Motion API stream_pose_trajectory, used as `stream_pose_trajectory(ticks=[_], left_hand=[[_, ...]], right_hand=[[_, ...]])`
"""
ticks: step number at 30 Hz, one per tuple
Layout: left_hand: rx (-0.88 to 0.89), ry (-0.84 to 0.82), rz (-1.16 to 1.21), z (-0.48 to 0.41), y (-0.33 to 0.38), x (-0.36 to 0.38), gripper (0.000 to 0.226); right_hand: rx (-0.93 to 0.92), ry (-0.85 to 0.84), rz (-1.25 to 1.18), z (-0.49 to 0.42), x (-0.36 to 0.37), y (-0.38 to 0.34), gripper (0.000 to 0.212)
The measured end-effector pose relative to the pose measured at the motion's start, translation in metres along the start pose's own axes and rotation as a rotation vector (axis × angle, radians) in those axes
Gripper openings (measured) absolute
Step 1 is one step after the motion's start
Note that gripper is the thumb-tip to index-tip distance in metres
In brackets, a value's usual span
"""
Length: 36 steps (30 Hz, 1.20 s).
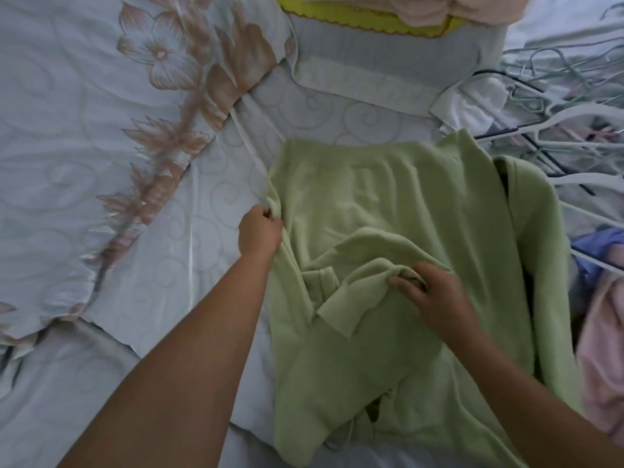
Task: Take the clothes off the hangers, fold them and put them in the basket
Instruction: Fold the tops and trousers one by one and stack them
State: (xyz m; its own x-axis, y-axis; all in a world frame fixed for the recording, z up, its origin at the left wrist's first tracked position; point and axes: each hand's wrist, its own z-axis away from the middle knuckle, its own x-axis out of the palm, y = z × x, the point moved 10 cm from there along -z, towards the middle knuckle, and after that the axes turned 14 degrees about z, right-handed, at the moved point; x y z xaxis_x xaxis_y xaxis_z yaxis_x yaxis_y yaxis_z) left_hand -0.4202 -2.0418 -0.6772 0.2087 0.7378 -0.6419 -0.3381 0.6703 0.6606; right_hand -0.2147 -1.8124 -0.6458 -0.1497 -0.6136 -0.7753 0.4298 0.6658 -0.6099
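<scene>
Likely a home bedroom: floral bedspread (101, 130), heaped hangers (557, 106).

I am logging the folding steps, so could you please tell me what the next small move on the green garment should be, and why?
Probably lay the sleeve flat across the green garment: the right hand grips it bunched at mid-body, the left hand pinches the left edge, so the fold looks unfinished.

A garment (388, 197) lies on the bed (141, 298), right of middle; behind it stands the basket (337, 19) (clothes (425, 8) in it), hangers (574, 109) piled at the right edge.
</scene>
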Motion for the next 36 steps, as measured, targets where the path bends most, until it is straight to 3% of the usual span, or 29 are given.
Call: stream_pose_trajectory(ticks=[3,6,9,11,12,16,18,22,25,28,32,36], left_hand=[[0.128,0.100,0.093,0.018,0.026,-0.013,0.023],[0.377,0.111,0.124,0.049,0.071,-0.003,0.039],[0.488,-0.243,0.005,0.075,0.088,0.070,0.046],[0.376,-0.474,-0.082,0.089,0.061,0.112,0.052],[0.366,-0.494,-0.083,0.094,0.051,0.118,0.052],[0.644,-0.172,0.021,0.130,0.040,0.065,0.037],[0.668,-0.176,0.063,0.157,0.016,0.052,0.032],[0.381,-0.387,0.034,0.209,-0.055,0.061,0.090],[0.412,-0.449,-0.195,0.243,-0.085,0.069,0.103],[0.398,-0.385,-0.244,0.251,-0.095,0.063,0.091],[0.366,-0.249,0.017,0.248,-0.098,0.036,0.050],[0.141,-0.270,0.173,0.248,-0.120,-0.005,0.032]], right_hand=[[0.530,0.111,-0.645,0.014,-0.024,0.063,0.015],[0.912,0.234,-0.994,0.045,-0.026,0.110,0.017],[1.108,0.179,-1.057,0.071,-0.013,0.128,0.013],[1.082,0.071,-1.054,0.074,-0.005,0.126,0.014],[1.048,0.020,-1.065,0.072,-0.001,0.125,0.012],[0.967,-0.024,-1.038,0.061,-0.010,0.118,0.016],[0.941,-0.017,-1.091,0.051,-0.017,0.110,0.019],[0.862,-0.018,-1.242,0.033,-0.037,0.075,0.009],[0.742,-0.014,-1.290,0.018,-0.056,0.044,0.012],[0.649,0.026,-1.255,0.006,-0.074,0.022,0.012],[0.539,0.132,-1.157,0.002,-0.100,-0.001,0.014],[0.441,0.213,-1.041,0.009,-0.124,-0.015,0.018]])
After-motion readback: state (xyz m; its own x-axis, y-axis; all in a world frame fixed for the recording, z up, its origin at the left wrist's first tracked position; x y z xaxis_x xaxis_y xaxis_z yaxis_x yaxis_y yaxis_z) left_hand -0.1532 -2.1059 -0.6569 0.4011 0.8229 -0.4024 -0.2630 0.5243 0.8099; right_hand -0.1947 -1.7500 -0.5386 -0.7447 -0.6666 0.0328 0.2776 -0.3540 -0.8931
